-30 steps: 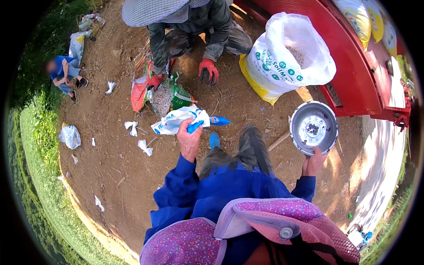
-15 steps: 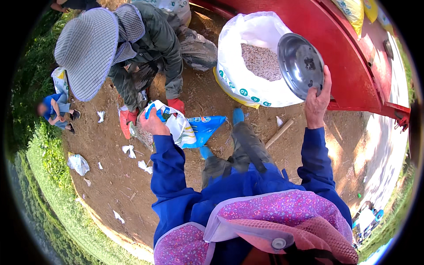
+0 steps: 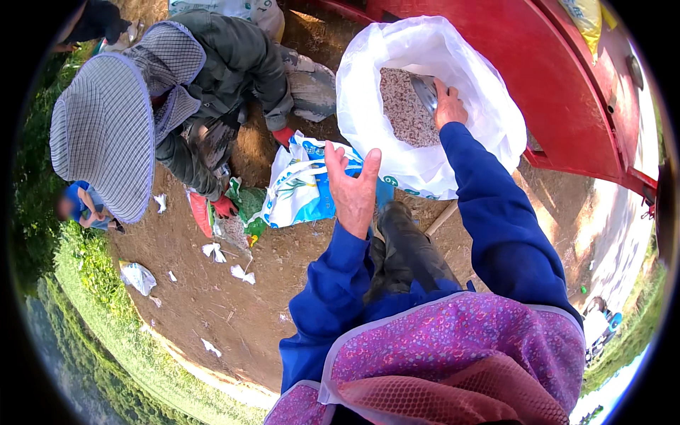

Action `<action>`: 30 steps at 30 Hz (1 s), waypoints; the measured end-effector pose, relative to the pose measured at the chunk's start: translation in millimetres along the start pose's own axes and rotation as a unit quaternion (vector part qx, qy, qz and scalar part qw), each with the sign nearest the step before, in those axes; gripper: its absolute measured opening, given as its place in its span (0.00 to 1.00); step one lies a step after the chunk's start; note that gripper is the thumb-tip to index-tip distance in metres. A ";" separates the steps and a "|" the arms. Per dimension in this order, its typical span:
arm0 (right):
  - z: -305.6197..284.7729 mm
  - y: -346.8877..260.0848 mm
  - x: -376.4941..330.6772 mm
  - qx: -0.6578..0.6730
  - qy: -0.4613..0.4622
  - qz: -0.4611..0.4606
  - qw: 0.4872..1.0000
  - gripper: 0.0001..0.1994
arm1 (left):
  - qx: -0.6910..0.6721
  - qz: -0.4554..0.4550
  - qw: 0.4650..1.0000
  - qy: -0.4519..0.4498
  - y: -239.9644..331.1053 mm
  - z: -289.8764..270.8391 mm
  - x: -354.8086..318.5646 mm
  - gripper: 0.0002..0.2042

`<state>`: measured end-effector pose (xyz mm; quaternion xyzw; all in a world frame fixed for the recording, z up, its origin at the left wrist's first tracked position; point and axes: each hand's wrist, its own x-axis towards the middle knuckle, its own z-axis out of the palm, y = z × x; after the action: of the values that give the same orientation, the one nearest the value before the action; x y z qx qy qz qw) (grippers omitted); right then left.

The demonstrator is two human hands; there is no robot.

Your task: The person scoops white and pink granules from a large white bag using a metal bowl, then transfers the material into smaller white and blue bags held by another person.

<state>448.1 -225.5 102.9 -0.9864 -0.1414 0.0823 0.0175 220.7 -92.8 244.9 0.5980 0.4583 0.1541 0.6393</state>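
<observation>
My right hand (image 3: 449, 108) reaches down inside a large white sack (image 3: 489, 124) and grips the rim of a metal bowl (image 3: 424, 93). The bowl is tilted, its edge against the pale brownish grains (image 3: 404, 117) in the sack; part of it is hidden by my fingers. My left hand (image 3: 353, 188) hovers with its fingers apart and nothing in it, between the sack and a blue and white plastic bag (image 3: 301, 188). A crouching co-worker's red-gloved hand (image 3: 283, 135) is at the top of that bag. Their other red glove (image 3: 225, 206) is at a red and green bag (image 3: 248, 209).
A red metal panel (image 3: 489, 53) rises behind the sack. On the dirt lie a wooden stick (image 3: 442, 218), white scraps (image 3: 242, 274) and a crumpled white bag (image 3: 138, 278). Another person in blue (image 3: 88, 202) sits at the far left.
My right hand has brought the bowl from above the sack's right side down into it. My left hand has let go of the blue and white bag and moved right; the co-worker's glove stays at the bag.
</observation>
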 end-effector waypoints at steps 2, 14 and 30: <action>12.6 2.2 12.1 -0.017 -0.010 0.012 1.000 0.29 | 0.122 0.074 0.990 0.014 4.2 26.8 27.7 0.51; 101.2 8.7 3.6 0.045 -0.012 -0.013 0.999 0.36 | 0.060 -0.043 0.997 -0.012 -53.0 47.7 103.0 0.26; 136.8 30.6 44.6 0.621 -0.331 0.298 0.645 0.39 | -0.282 -0.213 0.933 -0.061 -35.4 83.8 98.7 0.12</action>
<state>475.9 -240.8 -40.8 -0.6406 0.2478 0.4725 0.5522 325.3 -80.0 161.9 0.2893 0.4730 0.1004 0.8262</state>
